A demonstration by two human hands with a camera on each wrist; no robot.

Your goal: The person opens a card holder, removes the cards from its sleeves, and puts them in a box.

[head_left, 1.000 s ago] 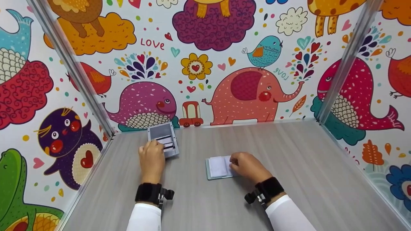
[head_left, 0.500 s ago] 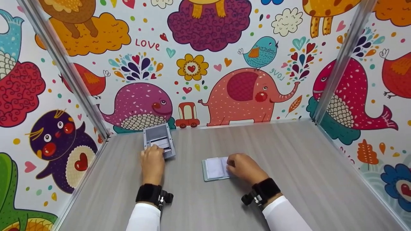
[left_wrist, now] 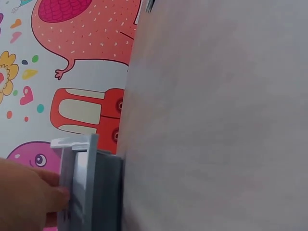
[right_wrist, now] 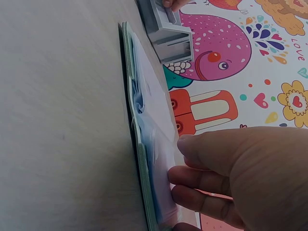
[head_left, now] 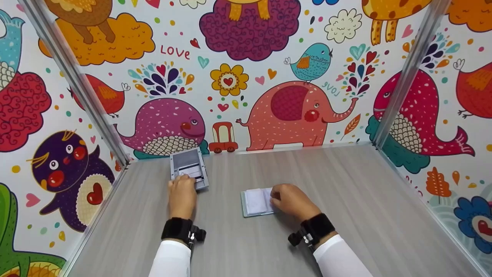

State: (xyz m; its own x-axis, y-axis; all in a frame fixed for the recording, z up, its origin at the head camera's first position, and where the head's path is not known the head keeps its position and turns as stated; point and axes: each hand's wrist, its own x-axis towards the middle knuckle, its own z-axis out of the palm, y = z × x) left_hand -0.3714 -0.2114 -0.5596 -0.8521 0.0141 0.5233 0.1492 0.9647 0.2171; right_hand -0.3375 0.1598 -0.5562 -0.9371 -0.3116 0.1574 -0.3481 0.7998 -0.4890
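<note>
Booklet (head_left: 255, 202), lower centre, is seemingly kept flat by right hand (head_left: 295, 202), grip loosely spread; grey box (head_left: 185, 159), left, is touched by left hand (head_left: 183, 195), grip indeterminable.

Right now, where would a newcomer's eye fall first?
Probably on the big coral elephant printed on the back wall, right of center. Then the open booklet on the table, with the right hand over its right side, and the gray box near that wall, the left hand at its near end.
</note>
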